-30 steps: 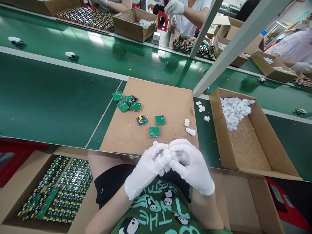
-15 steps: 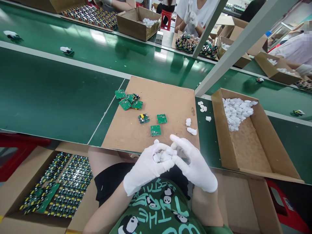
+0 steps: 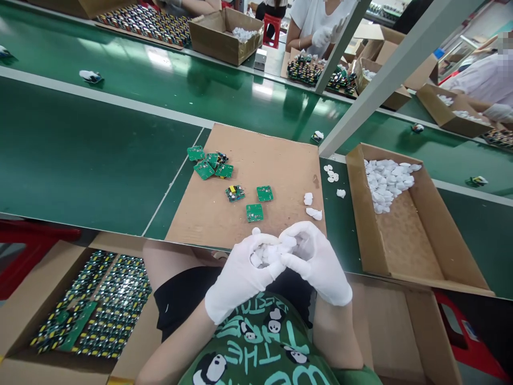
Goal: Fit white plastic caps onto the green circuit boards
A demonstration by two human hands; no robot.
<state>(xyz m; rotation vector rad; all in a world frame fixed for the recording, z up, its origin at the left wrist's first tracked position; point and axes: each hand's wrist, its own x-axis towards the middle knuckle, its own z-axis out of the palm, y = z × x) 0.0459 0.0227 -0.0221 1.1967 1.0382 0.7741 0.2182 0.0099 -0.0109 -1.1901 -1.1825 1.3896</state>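
The head view is looking down at two gloved hands working close to the body. The left hand (image 3: 243,272) is curling its fingers around a bunch of white bits (image 3: 263,255) — it is acting like a little cup, likely so that none are dropping. The right hand (image 3: 318,264) is bending its thumb and fingers around the end of that bunch; white is showing between them, but how tightly they are pinching, I cannot tell. Below the table edge, at the left, a deep box (image 3: 34,291) is holding rows of packed boards (image 3: 122,299), maybe to be near for reaching. On the table, a flat brown card (image 3: 276,160) is lying just past the hands, perhaps keeping the boards off the green top. Three loose boards (image 3: 254,213) are sitting apart on it, and a small pile of boards (image 3: 204,170) is resting at its far left. Two white scraps (image 3: 313,214) are lying by its right edge. Farther right, an open box (image 3: 452,235) is holding a heap of white pieces (image 3: 387,182) at its far end — probably handy for the right side. Beyond, a shiny green belt (image 3: 224,96) is carrying a few parts (image 3: 90,76), and across it a co-worker's gloved hand (image 3: 321,37) is showing.
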